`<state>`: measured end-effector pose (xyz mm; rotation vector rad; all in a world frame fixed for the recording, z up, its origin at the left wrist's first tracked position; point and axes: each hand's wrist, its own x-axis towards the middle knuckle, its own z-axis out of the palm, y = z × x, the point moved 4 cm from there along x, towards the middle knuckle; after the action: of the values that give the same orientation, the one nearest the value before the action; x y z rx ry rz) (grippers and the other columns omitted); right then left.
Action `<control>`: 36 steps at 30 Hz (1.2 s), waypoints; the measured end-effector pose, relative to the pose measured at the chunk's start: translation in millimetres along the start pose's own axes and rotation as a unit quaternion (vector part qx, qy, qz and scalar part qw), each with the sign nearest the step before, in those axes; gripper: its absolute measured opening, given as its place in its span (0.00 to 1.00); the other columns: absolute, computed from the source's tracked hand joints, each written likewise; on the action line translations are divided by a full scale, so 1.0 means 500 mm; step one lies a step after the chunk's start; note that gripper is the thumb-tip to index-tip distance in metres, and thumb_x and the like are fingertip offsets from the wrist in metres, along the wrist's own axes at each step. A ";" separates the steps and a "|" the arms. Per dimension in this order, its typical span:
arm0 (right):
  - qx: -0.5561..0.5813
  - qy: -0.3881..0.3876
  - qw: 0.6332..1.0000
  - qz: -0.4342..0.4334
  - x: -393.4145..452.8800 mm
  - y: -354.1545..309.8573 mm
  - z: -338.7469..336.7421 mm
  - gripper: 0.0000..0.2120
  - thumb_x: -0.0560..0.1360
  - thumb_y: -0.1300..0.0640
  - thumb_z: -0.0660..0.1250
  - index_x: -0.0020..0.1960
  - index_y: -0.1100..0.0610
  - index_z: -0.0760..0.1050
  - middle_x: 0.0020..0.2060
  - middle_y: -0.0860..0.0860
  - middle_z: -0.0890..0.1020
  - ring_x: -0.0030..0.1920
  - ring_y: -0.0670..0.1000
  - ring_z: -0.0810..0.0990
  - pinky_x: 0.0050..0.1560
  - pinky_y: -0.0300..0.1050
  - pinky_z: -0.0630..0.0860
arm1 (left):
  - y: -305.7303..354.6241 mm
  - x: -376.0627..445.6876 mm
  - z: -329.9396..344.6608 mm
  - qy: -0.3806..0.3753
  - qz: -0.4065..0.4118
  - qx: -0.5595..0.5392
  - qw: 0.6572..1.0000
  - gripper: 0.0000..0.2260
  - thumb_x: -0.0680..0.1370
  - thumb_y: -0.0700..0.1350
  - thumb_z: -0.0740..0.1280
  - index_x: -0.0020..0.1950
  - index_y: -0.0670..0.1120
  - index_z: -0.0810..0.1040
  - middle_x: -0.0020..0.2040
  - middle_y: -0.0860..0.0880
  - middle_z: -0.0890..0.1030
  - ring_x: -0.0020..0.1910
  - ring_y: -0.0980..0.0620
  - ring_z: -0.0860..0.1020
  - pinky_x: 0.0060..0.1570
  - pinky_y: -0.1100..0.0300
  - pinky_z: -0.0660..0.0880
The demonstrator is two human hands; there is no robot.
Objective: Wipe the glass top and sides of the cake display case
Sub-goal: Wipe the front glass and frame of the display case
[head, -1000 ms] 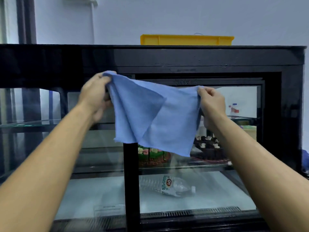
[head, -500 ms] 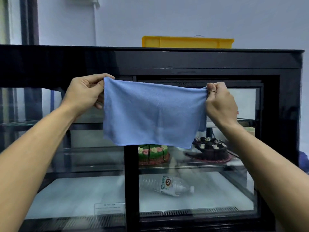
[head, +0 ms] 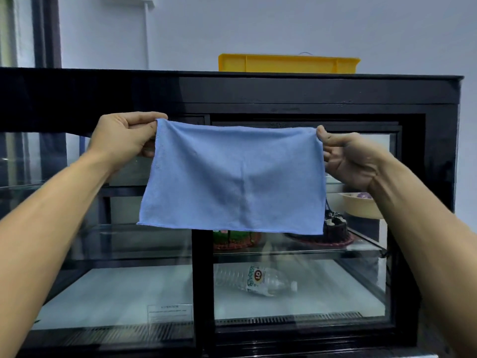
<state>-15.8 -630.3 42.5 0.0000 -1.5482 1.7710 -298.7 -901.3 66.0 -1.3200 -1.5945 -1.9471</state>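
A rectangular blue microfibre cloth (head: 233, 177) is being held taut (top corners pinched) by the left hand (head: 124, 135) and right hand (head: 348, 158) before the black-framed glass display case (head: 309, 96).

The cloth (head: 233, 178) stretched between my hands covers the middle of the case (head: 296, 91), hiding the tops of the green cake (head: 236, 239) and most of the dark cake (head: 335, 228) below my right hand (head: 348, 158). My forearms run off the bottom corners. The notice (head: 170, 312) below my left hand (head: 126, 135) is too small to read.
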 end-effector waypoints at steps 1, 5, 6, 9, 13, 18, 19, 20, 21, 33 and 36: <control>-0.019 -0.020 0.999 -0.025 -0.005 -0.009 0.003 0.12 0.79 0.63 0.66 0.61 0.61 0.75 0.47 0.51 0.83 0.42 0.46 0.82 0.42 0.38 0.81 | 0.000 0.003 -0.006 0.010 -0.004 -0.005 1.000 0.03 0.80 0.47 0.74 0.53 0.52 0.87 0.41 0.53 0.88 0.36 0.57 0.82 0.37 0.63 0.82; -0.220 0.071 0.966 -0.112 -0.002 -0.028 -0.014 0.12 0.77 0.65 0.71 0.60 0.60 0.80 0.42 0.50 0.83 0.39 0.47 0.81 0.45 0.42 0.81 | 0.006 0.009 -0.021 0.025 -0.017 -0.025 0.999 0.05 0.80 0.48 0.73 0.55 0.50 0.87 0.45 0.53 0.88 0.38 0.57 0.84 0.39 0.62 0.83; -0.276 0.093 0.948 -0.129 -0.002 -0.030 -0.016 0.09 0.77 0.63 0.73 0.57 0.58 0.82 0.40 0.49 0.83 0.37 0.47 0.79 0.45 0.42 0.80 | 0.007 0.010 -0.022 0.019 -0.020 -0.023 0.999 0.05 0.80 0.48 0.74 0.55 0.50 0.87 0.46 0.53 0.88 0.39 0.57 0.84 0.39 0.62 0.83; -0.347 0.117 0.914 -0.176 -0.004 -0.028 -0.011 0.04 0.79 0.60 0.73 0.46 0.53 0.83 0.38 0.50 0.81 0.38 0.48 0.76 0.43 0.42 0.77 | 0.012 0.008 -0.019 0.003 -0.035 -0.030 0.999 0.07 0.79 0.49 0.74 0.55 0.50 0.87 0.48 0.52 0.88 0.41 0.56 0.85 0.40 0.62 0.83; -0.326 0.114 0.913 -0.216 0.003 -0.022 -0.010 0.08 0.83 0.58 0.66 0.46 0.49 0.76 0.35 0.47 0.75 0.40 0.48 0.75 0.41 0.47 0.78 | 0.022 0.001 -0.006 -0.017 -0.042 -0.044 0.998 0.09 0.79 0.49 0.73 0.58 0.50 0.86 0.48 0.51 0.88 0.43 0.55 0.85 0.44 0.61 0.84; -0.340 0.145 0.891 -0.263 -0.006 -0.040 -0.009 0.06 0.83 0.58 0.66 0.50 0.48 0.74 0.40 0.54 0.77 0.38 0.51 0.74 0.34 0.51 0.77 | 0.031 -0.003 0.011 -0.041 -0.035 -0.049 0.997 0.04 0.81 0.45 0.71 0.56 0.52 0.82 0.42 0.52 0.85 0.33 0.56 0.81 0.35 0.62 0.81; -0.330 0.147 0.894 -0.267 -0.010 -0.045 -0.011 0.05 0.83 0.58 0.67 0.53 0.49 0.74 0.41 0.56 0.77 0.40 0.52 0.75 0.35 0.52 0.78 | 0.033 -0.004 0.013 -0.046 -0.032 -0.056 0.997 0.04 0.82 0.43 0.71 0.55 0.53 0.80 0.40 0.52 0.85 0.31 0.56 0.80 0.33 0.62 0.80; -0.320 0.144 0.898 -0.265 -0.013 -0.047 -0.014 0.05 0.82 0.58 0.68 0.55 0.49 0.74 0.42 0.56 0.77 0.41 0.53 0.75 0.35 0.53 0.79 | 0.034 -0.006 0.015 -0.051 -0.032 -0.060 0.996 0.05 0.83 0.42 0.70 0.54 0.53 0.79 0.40 0.52 0.85 0.31 0.57 0.80 0.31 0.62 0.79; -0.310 0.135 0.905 -0.259 -0.015 -0.048 -0.015 0.06 0.82 0.58 0.68 0.57 0.50 0.73 0.41 0.56 0.77 0.41 0.53 0.76 0.35 0.53 0.79 | 0.034 -0.008 0.018 -0.056 -0.036 -0.060 0.996 0.06 0.83 0.41 0.69 0.53 0.52 0.80 0.41 0.51 0.84 0.31 0.57 0.79 0.31 0.62 0.79; -0.308 0.194 0.930 -0.054 0.005 -0.010 0.001 0.07 0.79 0.61 0.71 0.53 0.65 0.80 0.42 0.59 0.81 0.30 0.53 0.79 0.23 0.39 0.75 | 0.043 -0.020 0.082 -0.032 -0.075 0.080 0.993 0.05 0.78 0.39 0.76 0.51 0.46 0.83 0.46 0.48 0.84 0.39 0.54 0.82 0.30 0.64 0.79; -0.257 0.155 0.951 -0.074 0.012 -0.015 0.085 0.03 0.78 0.65 0.70 0.51 0.61 0.77 0.35 0.58 0.78 0.22 0.52 0.77 0.24 0.42 0.77 | 0.088 -0.023 0.158 -0.083 -0.058 0.079 0.992 0.05 0.78 0.38 0.74 0.49 0.47 0.83 0.45 0.48 0.83 0.39 0.53 0.82 0.31 0.64 0.79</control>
<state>-36.0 -663.4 62.7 -0.3888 -1.6773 1.1467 -225.2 -849.6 81.0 -1.3826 -1.9003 -1.7709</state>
